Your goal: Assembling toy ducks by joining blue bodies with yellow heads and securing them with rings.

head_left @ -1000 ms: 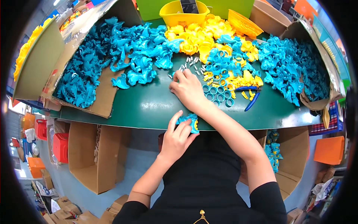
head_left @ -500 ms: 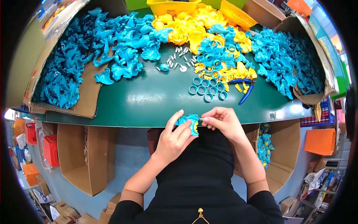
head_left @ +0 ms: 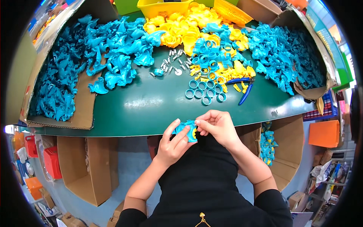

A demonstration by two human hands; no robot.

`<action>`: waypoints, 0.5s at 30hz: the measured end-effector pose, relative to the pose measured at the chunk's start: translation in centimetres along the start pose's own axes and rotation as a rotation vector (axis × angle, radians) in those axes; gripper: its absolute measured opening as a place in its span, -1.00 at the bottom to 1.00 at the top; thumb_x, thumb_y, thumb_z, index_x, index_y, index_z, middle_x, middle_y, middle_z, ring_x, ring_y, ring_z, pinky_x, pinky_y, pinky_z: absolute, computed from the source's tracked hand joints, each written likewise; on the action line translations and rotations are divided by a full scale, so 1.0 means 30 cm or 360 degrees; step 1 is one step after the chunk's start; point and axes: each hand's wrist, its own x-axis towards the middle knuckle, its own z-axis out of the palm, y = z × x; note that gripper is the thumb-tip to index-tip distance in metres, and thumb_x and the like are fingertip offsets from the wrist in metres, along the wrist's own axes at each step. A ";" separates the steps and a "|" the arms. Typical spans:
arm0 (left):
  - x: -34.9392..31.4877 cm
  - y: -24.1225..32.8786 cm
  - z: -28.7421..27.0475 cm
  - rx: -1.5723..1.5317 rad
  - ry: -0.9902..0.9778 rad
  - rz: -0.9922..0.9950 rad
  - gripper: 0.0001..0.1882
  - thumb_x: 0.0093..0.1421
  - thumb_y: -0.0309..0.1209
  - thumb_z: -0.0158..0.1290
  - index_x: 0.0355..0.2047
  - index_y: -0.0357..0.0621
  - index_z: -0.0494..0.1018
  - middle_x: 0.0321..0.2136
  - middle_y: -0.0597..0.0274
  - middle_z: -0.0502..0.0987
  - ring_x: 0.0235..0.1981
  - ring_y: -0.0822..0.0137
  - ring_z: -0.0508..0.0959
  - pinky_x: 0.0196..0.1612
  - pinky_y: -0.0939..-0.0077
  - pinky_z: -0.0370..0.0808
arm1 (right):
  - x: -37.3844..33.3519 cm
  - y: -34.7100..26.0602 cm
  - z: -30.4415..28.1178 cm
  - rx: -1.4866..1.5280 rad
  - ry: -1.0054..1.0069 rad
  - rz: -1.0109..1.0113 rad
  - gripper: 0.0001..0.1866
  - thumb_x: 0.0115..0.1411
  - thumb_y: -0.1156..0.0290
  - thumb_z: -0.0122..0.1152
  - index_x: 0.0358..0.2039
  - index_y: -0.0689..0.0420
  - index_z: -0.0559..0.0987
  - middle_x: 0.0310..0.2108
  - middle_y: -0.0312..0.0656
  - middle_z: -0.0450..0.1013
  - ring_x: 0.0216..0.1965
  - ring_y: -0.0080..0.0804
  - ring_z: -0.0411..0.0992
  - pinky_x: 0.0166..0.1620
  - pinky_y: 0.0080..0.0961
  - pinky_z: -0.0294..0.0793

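My left hand (head_left: 172, 145) holds a small blue plastic toy part (head_left: 186, 129) with a yellow piece in it, just in front of the green table's near edge (head_left: 151, 126). My right hand (head_left: 217, 126) pinches at the right side of that same part with its fingertips. Beyond the hands lie several blue plastic rings (head_left: 204, 92), small metal screws (head_left: 174, 64) and blue-handled pliers (head_left: 244, 89) on the table.
Heaps of blue plastic parts (head_left: 79, 64) fill the cardboard on the left and a cardboard box (head_left: 291, 53) on the right. Yellow parts (head_left: 181, 26) and a yellow bin (head_left: 162, 7) sit at the back. Open cardboard boxes (head_left: 85, 166) stand on the floor below.
My right hand came back from the screws on the table to the blue part at the table's edge. Both hands now hold it together, slightly lower and closer to my body.
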 end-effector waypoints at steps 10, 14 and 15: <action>0.003 -0.009 0.016 -0.0053 0.0062 0.0006 -0.63 -0.02 -0.29 0.37 -0.42 -0.19 0.39 -0.10 0.17 0.57 0.13 -0.16 0.43 0.09 0.12 0.51 | 0.053 -0.066 -0.040 -0.0487 -0.0215 0.0139 -0.80 0.29 0.39 0.22 -0.34 0.31 0.57 -0.60 -0.22 0.52 -0.62 -0.56 0.50 -0.57 -0.67 0.44; 0.031 0.019 -0.007 -0.0069 -0.0001 -0.0065 -0.69 -0.04 -0.38 0.35 -0.38 -0.21 0.45 -0.14 0.16 0.57 0.14 -0.17 0.42 0.12 0.11 0.47 | 0.050 -0.135 -0.130 -0.0730 0.0102 -0.0004 -0.72 0.35 0.28 0.08 -0.35 0.22 0.60 -0.71 -0.28 0.44 -0.71 -0.62 0.39 -0.62 -0.63 0.37; 0.038 0.021 -0.010 -0.0060 -0.0058 -0.0106 -0.71 -0.05 -0.43 0.34 -0.37 -0.21 0.47 -0.16 0.16 0.57 0.13 -0.16 0.42 0.12 0.12 0.46 | 0.064 -0.162 -0.174 -0.0738 0.0366 -0.0152 -0.75 0.33 0.29 0.09 -0.34 0.21 0.61 -0.70 -0.30 0.43 -0.69 -0.63 0.38 -0.62 -0.65 0.35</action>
